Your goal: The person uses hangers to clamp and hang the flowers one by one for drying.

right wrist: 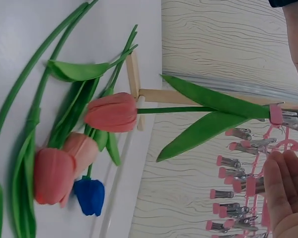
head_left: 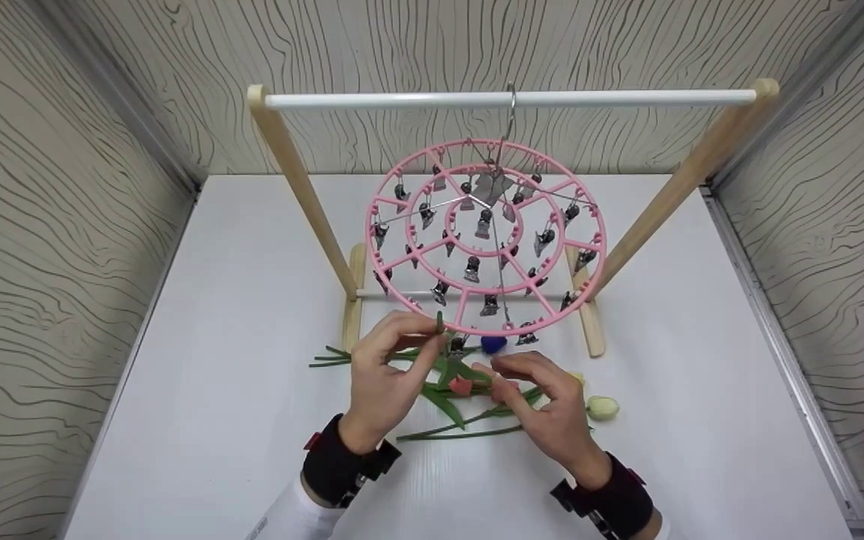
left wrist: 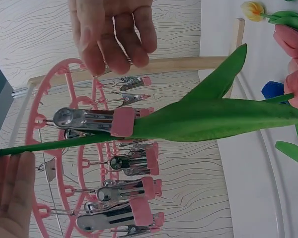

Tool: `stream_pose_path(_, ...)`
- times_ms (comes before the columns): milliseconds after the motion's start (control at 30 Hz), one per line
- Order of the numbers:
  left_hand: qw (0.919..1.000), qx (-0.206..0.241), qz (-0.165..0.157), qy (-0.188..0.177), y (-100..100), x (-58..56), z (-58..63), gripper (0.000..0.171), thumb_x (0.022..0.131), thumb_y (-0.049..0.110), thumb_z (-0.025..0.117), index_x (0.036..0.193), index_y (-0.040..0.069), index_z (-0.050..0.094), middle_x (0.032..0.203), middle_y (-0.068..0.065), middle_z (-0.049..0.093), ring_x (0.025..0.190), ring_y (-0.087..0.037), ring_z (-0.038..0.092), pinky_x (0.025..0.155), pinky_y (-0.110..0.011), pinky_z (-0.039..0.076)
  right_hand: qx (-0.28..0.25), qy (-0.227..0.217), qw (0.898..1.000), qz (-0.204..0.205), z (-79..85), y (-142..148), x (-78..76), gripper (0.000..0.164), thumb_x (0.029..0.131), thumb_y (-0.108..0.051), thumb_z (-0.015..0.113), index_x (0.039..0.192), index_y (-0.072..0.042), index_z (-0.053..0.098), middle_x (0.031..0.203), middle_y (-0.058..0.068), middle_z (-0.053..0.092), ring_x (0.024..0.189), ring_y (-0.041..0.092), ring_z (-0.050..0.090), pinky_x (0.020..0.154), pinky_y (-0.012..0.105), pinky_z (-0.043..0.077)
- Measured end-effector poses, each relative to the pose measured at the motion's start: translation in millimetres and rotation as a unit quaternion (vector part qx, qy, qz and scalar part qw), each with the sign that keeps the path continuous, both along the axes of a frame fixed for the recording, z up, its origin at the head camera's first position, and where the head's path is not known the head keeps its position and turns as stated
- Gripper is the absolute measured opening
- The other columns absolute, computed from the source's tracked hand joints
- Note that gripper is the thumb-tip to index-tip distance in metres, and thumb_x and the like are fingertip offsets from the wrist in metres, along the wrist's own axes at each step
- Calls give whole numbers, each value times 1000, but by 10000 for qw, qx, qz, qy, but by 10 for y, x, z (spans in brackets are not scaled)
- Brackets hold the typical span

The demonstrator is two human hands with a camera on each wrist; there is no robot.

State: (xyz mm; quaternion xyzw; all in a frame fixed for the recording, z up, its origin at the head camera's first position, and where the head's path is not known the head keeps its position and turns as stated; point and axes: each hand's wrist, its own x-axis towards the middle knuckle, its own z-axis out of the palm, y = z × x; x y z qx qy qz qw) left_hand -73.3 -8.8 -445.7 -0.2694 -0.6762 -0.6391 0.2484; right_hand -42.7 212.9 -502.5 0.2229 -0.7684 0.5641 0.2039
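Observation:
A salmon-pink tulip (right wrist: 111, 112) hangs head down from a metal clip (left wrist: 94, 121) at the near rim of a round pink clip hanger (head_left: 466, 330). The clip's pink-tipped jaws grip its stem beside the green leaves (left wrist: 203, 119). My left hand (head_left: 391, 367) pinches the tulip's stem end, above the clip. To the right of the hanging flower, my right hand (head_left: 548, 401) holds nothing, its fingers bent loosely and apart from the clip. The right wrist view shows only part of this hand (right wrist: 288, 198).
A wooden stand with a white rail (head_left: 402, 100) bears the hanger, with several other clips dangling. On the white table (head_left: 252, 300) below lie pink tulips (right wrist: 54, 176), a blue tulip (right wrist: 89, 196), a yellow tulip (left wrist: 252, 11) and a whitish tulip (head_left: 603, 408).

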Motion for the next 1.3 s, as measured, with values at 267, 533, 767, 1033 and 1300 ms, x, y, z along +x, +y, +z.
stream_pose_path(267,9999,126,81,24,-43,-8,-64,24,85,-18,76,105,-5,71,98,-20,72,96,-9,75,81,-26,67,502,-259,9975,-426,-148,175,67,33,85,11,80,110,-11,80,99,8,80,92,13,76,84,14,60)
stream_pose_path(533,9993,161,327,-72,-114,-36,-65,23,86,-18,75,104,-4,72,96,-19,72,95,-6,73,78,-23,66,1417,-403,9866,-705,-391,390,125,27,85,1,85,106,-17,81,93,-7,78,84,2,70,76,12,58)
stream_pose_path(767,9987,249,431,-111,-167,-72,-79,23,85,-20,74,104,-7,70,96,-22,71,95,-4,72,77,-22,65,2364,-366,9698,-482,-624,474,177,29,79,-3,90,103,-18,81,96,-7,79,87,5,72,79,11,57)
stream_pose_path(1033,9970,241,676,-276,-227,-102,-78,20,87,-16,75,103,-6,71,96,-22,71,95,-1,70,78,-20,64,3656,331,9301,-136,-907,458,212,28,74,-11,95,98,-14,79,104,-1,76,96,15,73,81,31,63)
stream_pose_path(1300,9964,246,739,-332,-263,-127,-98,18,87,-15,75,103,-6,71,96,-20,70,96,-2,70,79,-20,64,4393,53,8983,52,-1066,445,218,22,82,-17,91,101,-17,80,104,-4,73,97,15,69,82,34,60)
